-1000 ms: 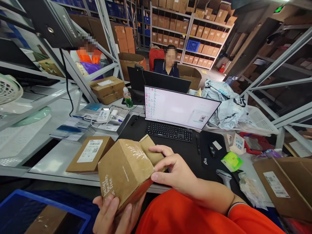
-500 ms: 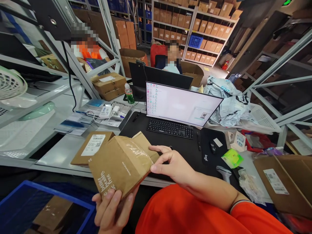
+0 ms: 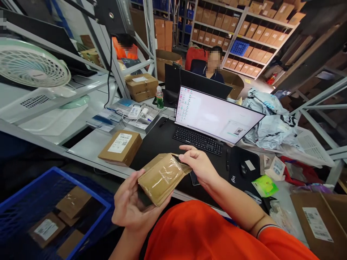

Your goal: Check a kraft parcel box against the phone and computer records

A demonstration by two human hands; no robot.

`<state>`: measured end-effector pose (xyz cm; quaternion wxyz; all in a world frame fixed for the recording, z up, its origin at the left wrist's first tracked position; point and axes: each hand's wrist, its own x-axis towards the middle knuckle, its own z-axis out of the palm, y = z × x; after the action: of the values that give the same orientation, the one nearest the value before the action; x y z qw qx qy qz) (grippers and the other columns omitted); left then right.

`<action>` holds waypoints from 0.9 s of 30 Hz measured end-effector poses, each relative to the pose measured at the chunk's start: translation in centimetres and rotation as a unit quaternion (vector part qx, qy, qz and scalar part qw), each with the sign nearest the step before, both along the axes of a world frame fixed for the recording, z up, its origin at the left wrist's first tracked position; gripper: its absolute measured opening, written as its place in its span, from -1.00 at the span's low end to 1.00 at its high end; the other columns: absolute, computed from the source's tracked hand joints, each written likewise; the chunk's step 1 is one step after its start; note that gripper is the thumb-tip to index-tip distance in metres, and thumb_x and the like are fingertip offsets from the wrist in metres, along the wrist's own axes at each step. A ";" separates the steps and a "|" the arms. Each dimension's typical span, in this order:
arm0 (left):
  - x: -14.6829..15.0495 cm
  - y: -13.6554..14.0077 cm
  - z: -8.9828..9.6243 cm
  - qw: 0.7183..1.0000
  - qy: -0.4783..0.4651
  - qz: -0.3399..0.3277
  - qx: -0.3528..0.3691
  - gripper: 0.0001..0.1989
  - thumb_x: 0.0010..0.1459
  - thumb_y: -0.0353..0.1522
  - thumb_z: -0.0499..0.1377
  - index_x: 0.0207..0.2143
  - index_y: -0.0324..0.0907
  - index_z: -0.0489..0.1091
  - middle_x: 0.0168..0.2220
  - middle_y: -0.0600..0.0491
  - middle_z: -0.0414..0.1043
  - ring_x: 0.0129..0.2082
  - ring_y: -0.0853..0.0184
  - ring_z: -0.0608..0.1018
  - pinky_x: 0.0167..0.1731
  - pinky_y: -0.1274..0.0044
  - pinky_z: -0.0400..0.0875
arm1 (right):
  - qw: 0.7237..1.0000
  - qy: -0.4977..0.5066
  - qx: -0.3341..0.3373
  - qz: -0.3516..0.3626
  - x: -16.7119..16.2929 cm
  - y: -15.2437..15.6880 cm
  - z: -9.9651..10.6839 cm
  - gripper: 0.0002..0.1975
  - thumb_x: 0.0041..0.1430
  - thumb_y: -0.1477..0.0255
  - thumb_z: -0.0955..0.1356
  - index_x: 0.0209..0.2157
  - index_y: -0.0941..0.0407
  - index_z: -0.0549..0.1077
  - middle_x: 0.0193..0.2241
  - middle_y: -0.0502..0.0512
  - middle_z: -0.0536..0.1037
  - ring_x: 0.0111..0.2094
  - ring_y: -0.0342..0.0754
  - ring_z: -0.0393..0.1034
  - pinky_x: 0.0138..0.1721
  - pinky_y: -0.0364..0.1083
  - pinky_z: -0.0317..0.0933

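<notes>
I hold a small brown cardboard box (image 3: 162, 177) with clear tape across it, in front of my chest at the desk's near edge. My left hand (image 3: 130, 206) cups it from below and behind. My right hand (image 3: 198, 165) grips its far end and open flap. A labelled flat cardboard box (image 3: 120, 147) lies on the desk just left of the black desk mat (image 3: 159, 142). Beyond my hands are a black keyboard (image 3: 198, 139) and a lit monitor (image 3: 219, 116).
A blue crate (image 3: 16, 202) with several labelled boxes sits low at the left. A white fan (image 3: 31, 68) stands on the shelf at left. Mouse (image 3: 243, 169), a green packet (image 3: 264, 185) and crumpled mailer bags (image 3: 271, 121) lie at right. Two people sit behind the desk.
The box has tipped flatter and dropped lower in my hands, its taped face now up. My view has swung left and down, showing more of the blue crate and the fan.
</notes>
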<state>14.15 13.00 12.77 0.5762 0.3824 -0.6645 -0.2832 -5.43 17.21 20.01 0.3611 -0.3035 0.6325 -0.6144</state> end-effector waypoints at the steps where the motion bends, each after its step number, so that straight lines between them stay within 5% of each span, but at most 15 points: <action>1: 0.0 0.3 0.3 1.000 0.002 -0.003 -0.009 0.05 -0.40 -0.24 0.60 0.14 -0.15 0.17 0.06 -0.20 0.44 -0.06 0.00 0.62 -0.18 0.15 0.66 | 1.000 0.003 -0.002 0.000 0.0 0.0 -0.1 -0.74 -0.07 0.21 0.54 -0.62 0.07 0.55 0.01 0.18 0.55 0.11 0.18 0.40 0.17 0.16 0.15; 6: 0.3 1.2 1.6 0.999 0.000 -0.030 -0.044 0.09 -0.35 -0.27 0.60 0.24 -0.16 0.17 0.07 -0.23 0.46 -0.03 0.00 0.62 -0.15 0.14 0.66 | 0.991 0.135 -0.012 0.020 -0.5 1.6 0.0 -0.66 0.11 0.16 0.45 -0.60 0.07 0.51 -0.07 0.19 0.56 0.05 0.16 0.44 0.12 0.15 0.23; 9: 0.7 2.0 2.4 0.995 -0.010 -0.053 -0.086 0.11 -0.30 -0.32 0.59 0.30 -0.11 0.16 0.11 -0.22 0.45 0.00 0.02 0.61 -0.10 0.14 0.65 | 0.943 0.318 -0.082 0.053 -1.4 3.8 0.7 -0.66 0.07 0.11 0.51 -0.21 0.03 0.58 0.11 0.22 0.46 0.17 0.20 0.36 0.23 0.19 0.18; 12: 0.9 3.6 3.3 0.984 0.011 -0.093 -0.153 0.23 -0.31 -0.42 0.59 0.38 0.00 0.04 0.23 -0.22 0.36 0.05 0.03 0.59 -0.05 0.18 0.64 | 0.858 0.439 -0.169 0.208 -2.2 5.8 1.7 0.05 -0.18 0.07 0.64 0.32 -0.06 0.23 0.35 0.26 0.23 0.36 0.28 0.10 0.36 0.24 0.03; 14: 0.8 5.2 4.0 0.984 0.026 -0.105 -0.139 0.25 -0.33 -0.43 0.59 0.38 0.02 0.05 0.25 -0.21 0.33 0.06 0.04 0.59 -0.02 0.20 0.63 | 0.816 0.457 -0.194 0.297 -2.4 6.9 2.3 0.19 -0.15 0.14 0.64 0.42 -0.09 0.02 0.36 0.26 0.21 0.37 0.24 0.11 0.36 0.22 0.04; 18: 0.4 8.7 5.1 0.991 0.050 -0.087 -0.085 0.17 -0.36 -0.41 0.60 0.33 -0.01 0.19 0.22 -0.18 0.36 0.05 0.02 0.59 0.00 0.19 0.63 | 0.830 0.405 -0.221 0.315 -2.3 8.8 2.4 0.13 -0.05 0.35 0.61 0.43 -0.09 -0.03 0.24 0.21 0.38 0.21 0.11 0.34 0.25 0.08 0.23; 21: 0.8 10.8 5.3 0.986 0.041 -0.081 -0.141 0.23 -0.40 -0.41 0.62 0.35 0.04 0.17 0.28 -0.19 0.29 0.15 -0.03 0.53 0.08 0.10 0.56 | 0.833 0.379 -0.272 0.296 -2.3 10.4 1.8 0.09 -0.08 0.36 0.61 0.40 -0.07 0.04 0.19 0.22 0.42 0.17 0.11 0.38 0.21 0.08 0.26; 23: 1.5 12.2 5.0 0.985 0.020 -0.056 -0.163 0.28 -0.46 -0.32 0.64 0.35 0.08 0.16 0.36 -0.17 0.19 0.28 -0.09 0.39 0.25 -0.01 0.34 | 0.829 0.374 -0.310 0.278 -2.3 11.4 1.4 0.05 -0.08 0.35 0.60 0.37 -0.07 0.08 0.16 0.23 0.44 0.15 0.13 0.40 0.18 0.10 0.29; 27: 2.9 15.8 3.8 0.999 0.039 -0.029 -0.007 0.28 -0.36 -0.01 0.57 0.40 0.05 0.07 0.46 -0.21 -0.05 0.42 -0.13 0.13 0.39 -0.05 -0.07 | 0.807 0.368 -0.381 0.263 -1.5 13.1 1.1 -0.03 -0.04 0.36 0.58 0.34 -0.07 0.12 0.13 0.24 0.45 0.19 0.18 0.38 0.19 0.17 0.30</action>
<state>17.02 28.79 16.62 0.5960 0.3477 -0.6544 -0.3094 -6.95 30.28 21.09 0.1047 -0.7745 0.3291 -0.5300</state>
